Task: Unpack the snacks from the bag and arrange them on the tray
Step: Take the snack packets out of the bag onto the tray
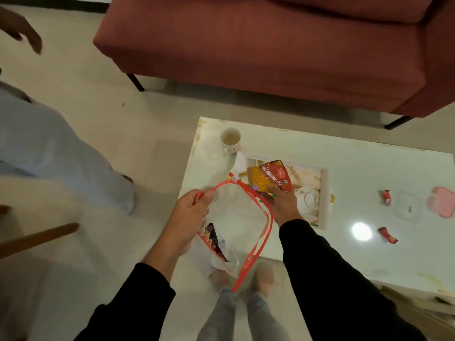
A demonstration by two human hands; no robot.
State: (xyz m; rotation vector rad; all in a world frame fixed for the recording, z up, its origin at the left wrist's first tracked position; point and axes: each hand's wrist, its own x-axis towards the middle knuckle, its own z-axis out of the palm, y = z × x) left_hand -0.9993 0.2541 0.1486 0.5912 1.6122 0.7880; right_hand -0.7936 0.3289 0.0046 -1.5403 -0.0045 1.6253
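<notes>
Red-rimmed bag (236, 225) held wide at the table's (369, 153) near edge, left hand (190, 207) pinching its rim, right hand (283, 205) gripping snack packets (269, 177) over the tray (325, 193).

Both arms in black sleeves, reaching forward and down. Left hand (190, 207) raised, fingers curled, pinching a red strap between thumb and fingertips. Right hand (283, 205) farther and to the right, palm down, fingers bent around the near edge of a packet.
</notes>
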